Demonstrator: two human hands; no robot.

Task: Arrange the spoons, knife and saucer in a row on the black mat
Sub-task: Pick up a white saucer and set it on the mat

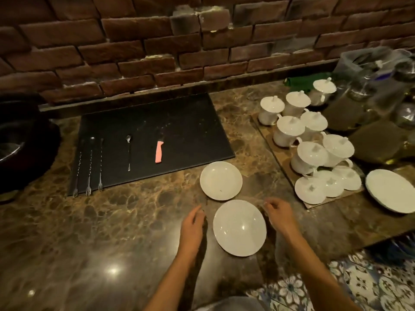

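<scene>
Both bare grips [192,223] [278,215] flanking round glossy white saucer [239,227], empty.

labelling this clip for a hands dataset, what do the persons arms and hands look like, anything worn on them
Both forearms are bare up to the bottom edge of the picture: no sleeves, gloves, watch or bracelet show. The left hand and right hand also look bare; no rings are apparent, though dim light and blur make small jewellery hard to rule out. Fingernails are too blurred to describe.

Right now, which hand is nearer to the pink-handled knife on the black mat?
Left. The left hand is below and slightly right of the pink-handled knife; the right hand is farther right, beyond the near white saucer.
</scene>
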